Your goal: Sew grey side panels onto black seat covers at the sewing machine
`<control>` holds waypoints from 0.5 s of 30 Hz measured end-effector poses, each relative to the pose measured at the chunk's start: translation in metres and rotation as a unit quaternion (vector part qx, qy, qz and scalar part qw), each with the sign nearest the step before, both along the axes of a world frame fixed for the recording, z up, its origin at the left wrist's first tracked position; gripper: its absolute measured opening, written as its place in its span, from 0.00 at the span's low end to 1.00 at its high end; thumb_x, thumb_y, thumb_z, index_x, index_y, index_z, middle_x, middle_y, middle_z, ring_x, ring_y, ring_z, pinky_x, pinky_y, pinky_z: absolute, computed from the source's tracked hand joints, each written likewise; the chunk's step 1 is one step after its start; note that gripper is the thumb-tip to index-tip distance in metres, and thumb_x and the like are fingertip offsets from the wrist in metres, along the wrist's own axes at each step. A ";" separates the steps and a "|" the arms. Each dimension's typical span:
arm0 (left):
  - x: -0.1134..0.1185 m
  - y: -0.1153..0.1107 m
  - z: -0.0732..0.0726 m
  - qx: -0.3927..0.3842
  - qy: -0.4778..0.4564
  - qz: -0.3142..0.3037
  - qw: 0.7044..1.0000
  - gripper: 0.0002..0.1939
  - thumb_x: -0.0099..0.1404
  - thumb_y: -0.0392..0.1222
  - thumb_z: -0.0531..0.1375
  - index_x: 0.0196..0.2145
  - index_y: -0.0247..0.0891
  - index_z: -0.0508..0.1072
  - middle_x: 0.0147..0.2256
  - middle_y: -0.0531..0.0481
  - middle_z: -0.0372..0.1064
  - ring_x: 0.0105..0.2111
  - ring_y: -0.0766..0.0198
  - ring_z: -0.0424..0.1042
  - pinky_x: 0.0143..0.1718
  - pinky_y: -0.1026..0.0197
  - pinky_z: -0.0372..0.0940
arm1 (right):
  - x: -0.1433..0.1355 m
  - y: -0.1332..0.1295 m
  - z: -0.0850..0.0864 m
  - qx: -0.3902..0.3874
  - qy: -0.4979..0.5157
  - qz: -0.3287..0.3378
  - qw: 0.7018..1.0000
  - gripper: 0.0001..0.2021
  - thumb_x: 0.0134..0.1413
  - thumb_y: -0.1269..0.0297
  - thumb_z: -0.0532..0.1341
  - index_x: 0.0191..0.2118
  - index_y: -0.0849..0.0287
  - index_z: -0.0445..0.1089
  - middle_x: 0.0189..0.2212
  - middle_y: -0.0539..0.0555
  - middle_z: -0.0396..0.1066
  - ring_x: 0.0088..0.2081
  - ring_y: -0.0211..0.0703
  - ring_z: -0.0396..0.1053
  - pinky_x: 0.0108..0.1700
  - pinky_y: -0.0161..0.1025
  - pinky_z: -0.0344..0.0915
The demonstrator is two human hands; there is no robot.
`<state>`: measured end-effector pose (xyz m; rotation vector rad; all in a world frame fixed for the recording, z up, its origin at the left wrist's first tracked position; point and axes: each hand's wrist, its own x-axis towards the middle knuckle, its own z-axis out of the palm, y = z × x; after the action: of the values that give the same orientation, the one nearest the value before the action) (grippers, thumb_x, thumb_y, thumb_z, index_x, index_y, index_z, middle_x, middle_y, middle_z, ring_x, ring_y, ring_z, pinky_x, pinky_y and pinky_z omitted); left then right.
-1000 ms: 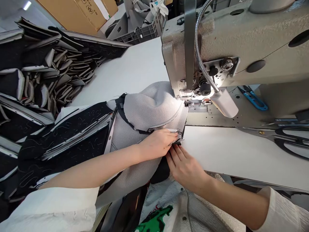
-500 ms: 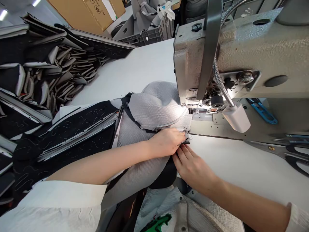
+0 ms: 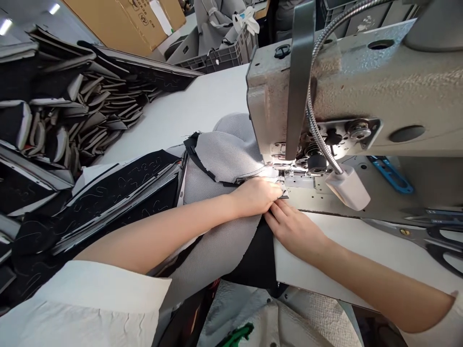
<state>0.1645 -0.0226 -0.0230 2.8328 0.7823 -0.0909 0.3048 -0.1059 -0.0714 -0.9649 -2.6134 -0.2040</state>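
Observation:
Grey mesh fabric [image 3: 217, 238] with black edging [image 3: 198, 161] lies bunched under the head of the sewing machine [image 3: 267, 111]. My left hand [image 3: 255, 196] is closed on the fabric's edge just in front of the lit presser foot area [image 3: 282, 173]. My right hand [image 3: 298, 231] pinches the same edge beside it, its fingertips touching the left hand; part of the grip is hidden. Below the hands, a black piece [image 3: 255, 260] of the work hangs over the table's front edge.
Black padded panels [image 3: 123, 188] lie left of the work, with a large stack [image 3: 97, 106] behind. Blue thread snips [image 3: 390, 173] and black-handled scissors [image 3: 415, 233] lie at right. A white lamp head [image 3: 349, 188] hangs near the needle. A grey crate [image 3: 227, 58] and cardboard box [image 3: 126, 24] stand behind.
Both hands have moved the fabric edge slightly up toward the presser foot. More of the black piece shows below them. The whole view has shifted a little.

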 end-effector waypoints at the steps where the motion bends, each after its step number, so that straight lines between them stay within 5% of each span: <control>1: 0.001 0.003 0.000 0.004 0.008 -0.004 1.000 0.11 0.61 0.28 0.51 0.35 0.33 0.73 0.37 0.43 0.72 0.41 0.59 0.71 0.47 0.58 0.64 | 0.001 0.003 -0.001 -0.005 0.005 -0.005 1.000 0.17 0.53 0.77 0.52 0.48 0.75 0.68 0.45 0.71 0.69 0.49 0.57 0.66 0.54 0.51 0.64; 10: 0.001 0.015 -0.005 0.021 -0.003 -0.014 1.000 0.14 0.61 0.29 0.50 0.40 0.33 0.73 0.43 0.44 0.71 0.45 0.60 0.69 0.53 0.58 0.61 | 0.021 0.018 0.002 -0.062 0.102 0.023 0.993 0.17 0.57 0.76 0.49 0.48 0.69 0.69 0.48 0.65 0.68 0.52 0.49 0.65 0.54 0.44 0.64; 15: 0.002 0.001 -0.008 0.066 0.019 0.012 0.998 0.13 0.64 0.29 0.49 0.40 0.31 0.71 0.45 0.42 0.68 0.47 0.57 0.66 0.51 0.57 0.62 | 0.045 0.033 -0.003 -0.103 0.184 -0.082 0.974 0.13 0.57 0.73 0.50 0.35 0.59 0.71 0.34 0.53 0.74 0.38 0.42 0.70 0.40 0.37 0.66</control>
<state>0.1668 -0.0213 -0.0306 2.9527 0.8600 -0.0921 0.3502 -0.0733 -0.0741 -1.1648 -2.2461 0.1948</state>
